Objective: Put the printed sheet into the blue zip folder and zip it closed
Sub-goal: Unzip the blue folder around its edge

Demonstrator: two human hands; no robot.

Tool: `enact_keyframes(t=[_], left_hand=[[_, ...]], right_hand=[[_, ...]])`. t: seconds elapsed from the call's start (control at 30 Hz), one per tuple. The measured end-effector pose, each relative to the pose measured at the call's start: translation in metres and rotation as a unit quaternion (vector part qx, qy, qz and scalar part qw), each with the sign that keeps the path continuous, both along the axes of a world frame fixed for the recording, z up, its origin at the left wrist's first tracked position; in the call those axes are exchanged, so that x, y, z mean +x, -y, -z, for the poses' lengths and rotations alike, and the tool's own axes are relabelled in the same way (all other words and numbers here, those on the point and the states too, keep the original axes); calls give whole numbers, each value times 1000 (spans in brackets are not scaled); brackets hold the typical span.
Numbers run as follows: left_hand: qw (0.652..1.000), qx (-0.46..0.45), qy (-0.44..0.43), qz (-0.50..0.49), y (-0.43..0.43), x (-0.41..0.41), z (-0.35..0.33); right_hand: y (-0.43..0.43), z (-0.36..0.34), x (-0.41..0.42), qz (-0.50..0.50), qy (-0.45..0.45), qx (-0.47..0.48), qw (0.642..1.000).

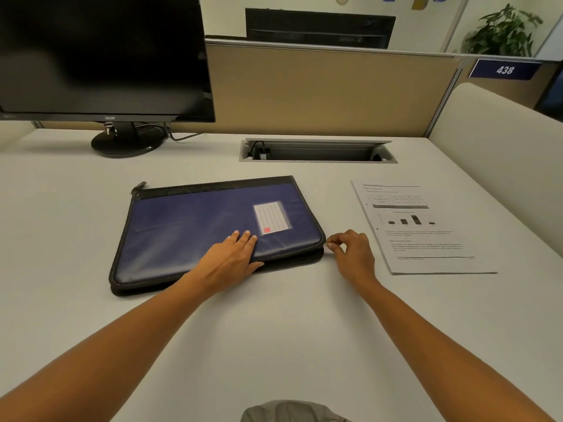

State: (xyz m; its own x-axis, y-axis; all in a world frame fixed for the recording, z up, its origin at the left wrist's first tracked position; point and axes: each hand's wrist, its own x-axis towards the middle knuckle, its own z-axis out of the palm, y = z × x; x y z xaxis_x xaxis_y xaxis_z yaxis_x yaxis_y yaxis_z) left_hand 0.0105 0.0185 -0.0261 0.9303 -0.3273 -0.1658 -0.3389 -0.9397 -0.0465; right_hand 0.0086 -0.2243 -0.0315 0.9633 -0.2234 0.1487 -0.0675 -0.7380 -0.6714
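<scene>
My right hand (350,254) has its fingers curled, thumb and forefinger pinching a small pale tab (328,246) at the folder's near right corner; it is too small for me to tell more about it. My left hand (231,257) lies flat with straight fingers on the folder (189,229), pressing on the cover's near right part, fingertips just short of the label card (272,219).

The folder lies flat on the desk (274,330), blue cover up, with a black band along its far edge. Along the near edge by the right corner I see a dark gap between the cover and the layer beneath.

The sheet (426,233) lies flat on the desk to the right of the folder, apart from it, print side up, with a table and a bar chart showing. Beyond the folder a cable tray (316,152) is sunk into the desk, and a dark monitor (100,56) stands beyond the folder to the left.
</scene>
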Motion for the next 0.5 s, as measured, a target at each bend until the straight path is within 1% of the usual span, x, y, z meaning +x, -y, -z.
enact_keyframes(t=[0.07,0.2,0.5], left_hand=[[1000,10,-9,3,5,2,-3],[1000,7,-13,1,12,4,-4],[1000,-9,-21,-11,27,6,-6]], right_hand=[[-1,1,0,5,2,6,1000],[-4,4,-5,22,-2,49,999],[-43,14,-22,-17,-3,103,995]])
